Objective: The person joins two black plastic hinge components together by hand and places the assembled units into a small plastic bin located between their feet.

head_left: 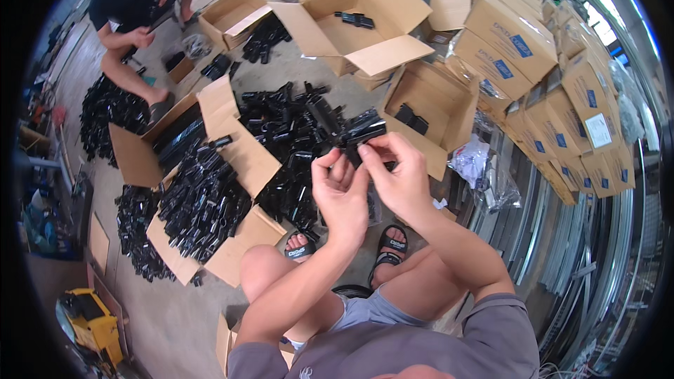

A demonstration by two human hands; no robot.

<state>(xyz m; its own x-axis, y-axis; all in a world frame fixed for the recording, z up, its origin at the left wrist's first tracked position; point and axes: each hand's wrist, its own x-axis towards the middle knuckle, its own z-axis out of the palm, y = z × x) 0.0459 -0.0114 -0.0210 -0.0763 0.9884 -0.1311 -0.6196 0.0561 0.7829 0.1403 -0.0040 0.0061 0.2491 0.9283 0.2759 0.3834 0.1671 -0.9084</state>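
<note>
Both hands are raised in front of me over a heap of glossy black plastic parts. They hold a black plastic part with a tube-like arm that points up and right. A second dark arm leans up and left; I cannot tell whether it belongs to the same piece. The fingers of my left hand are curled and pinch the lower end. My right hand grips it from the right with thumb and fingers. What lies between the fingertips is too small to make out.
An open carton heaped with black parts stands at left. Ahead are a large open carton and another open carton, each holding a few parts. Stacked sealed boxes and metal profiles line the right. A person sits far left.
</note>
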